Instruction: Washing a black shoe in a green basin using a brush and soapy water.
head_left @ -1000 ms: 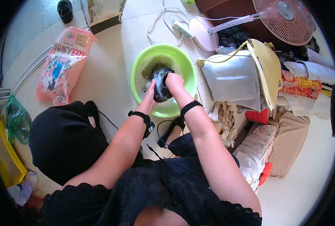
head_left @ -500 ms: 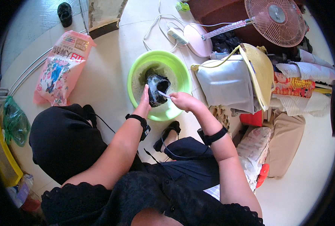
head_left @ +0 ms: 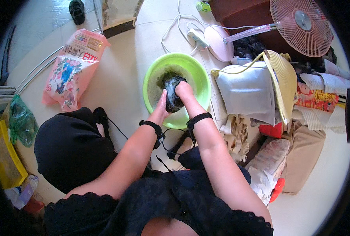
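Note:
A dark, wet shoe [head_left: 172, 98] streaked with white suds is tilted up in a light green basin [head_left: 205, 80] of cloudy, foamy water. My left hand [head_left: 162, 104] grips its near left side, thumb uppermost along the edge. My right hand [head_left: 184, 93] is curled at the shoe's opening, its fingertips sunk inside and out of sight. The thin pale-handled brush that showed in this hand a moment ago is hidden by the hand and the shoe. Both wrists wear black bands.
A pink printed bag [head_left: 70, 72] lies to the left of the basin. Beyond it, a power strip [head_left: 198, 38] with white cords sits by the fan base [head_left: 219, 43]. At the right are a silvery bag [head_left: 241, 88], a straw hat [head_left: 281, 84] and beige sandals [head_left: 234, 131].
My right hand has moved forward and left, from outside the shoe into its opening, and the brush handle has gone from sight. The whole view has shifted slightly.

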Tool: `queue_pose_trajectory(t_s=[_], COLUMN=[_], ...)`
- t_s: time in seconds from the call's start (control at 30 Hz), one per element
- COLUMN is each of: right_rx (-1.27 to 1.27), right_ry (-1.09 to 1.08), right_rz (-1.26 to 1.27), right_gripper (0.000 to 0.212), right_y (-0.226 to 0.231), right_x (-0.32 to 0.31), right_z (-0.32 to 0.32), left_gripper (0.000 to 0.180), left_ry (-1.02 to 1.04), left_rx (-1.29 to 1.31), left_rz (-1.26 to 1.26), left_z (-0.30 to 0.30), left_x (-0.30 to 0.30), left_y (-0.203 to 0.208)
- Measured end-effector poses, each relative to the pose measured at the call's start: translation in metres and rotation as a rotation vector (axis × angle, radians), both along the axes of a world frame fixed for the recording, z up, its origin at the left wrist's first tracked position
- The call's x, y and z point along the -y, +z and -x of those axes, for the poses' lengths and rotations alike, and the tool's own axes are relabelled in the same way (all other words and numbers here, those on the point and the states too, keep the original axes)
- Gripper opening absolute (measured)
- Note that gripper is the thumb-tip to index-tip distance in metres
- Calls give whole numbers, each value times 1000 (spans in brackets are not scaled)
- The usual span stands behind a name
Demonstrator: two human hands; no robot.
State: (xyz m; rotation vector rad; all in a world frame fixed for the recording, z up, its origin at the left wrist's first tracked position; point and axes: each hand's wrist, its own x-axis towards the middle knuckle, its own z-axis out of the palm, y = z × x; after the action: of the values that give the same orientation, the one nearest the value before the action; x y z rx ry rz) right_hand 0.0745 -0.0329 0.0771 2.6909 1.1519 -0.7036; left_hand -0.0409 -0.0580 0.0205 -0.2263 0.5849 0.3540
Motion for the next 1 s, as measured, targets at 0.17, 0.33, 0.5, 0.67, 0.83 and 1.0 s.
queue_pose_trajectory(t_s=[0.17, 0.33, 0.5, 0.67, 0.83, 1.0], right_rx=[-152, -305, -494, -47, 134, 125], right_ry=[75, 373, 367, 489, 234, 263], right_rz=[-107, 120, 241, 290, 138, 10], right_gripper=[31, 38, 38, 32, 26, 22], right_y=[1, 85, 134, 87, 19, 4], right_x=[22, 35, 59, 41, 34, 20], right_z=[-15, 27, -26, 9, 7, -12], left_gripper=[61, 65, 63, 59, 57, 56], left_ry=[1, 39, -3, 45, 30, -27], left_rx=[32, 2, -1, 78, 17, 39], left_rz=[-22, 80, 43, -48, -29, 7], left_z=[-1, 8, -4, 1, -8, -1], left_x=[0, -1, -2, 4, 6, 2], left_y=[-11, -28, -6, -37, -32, -10])
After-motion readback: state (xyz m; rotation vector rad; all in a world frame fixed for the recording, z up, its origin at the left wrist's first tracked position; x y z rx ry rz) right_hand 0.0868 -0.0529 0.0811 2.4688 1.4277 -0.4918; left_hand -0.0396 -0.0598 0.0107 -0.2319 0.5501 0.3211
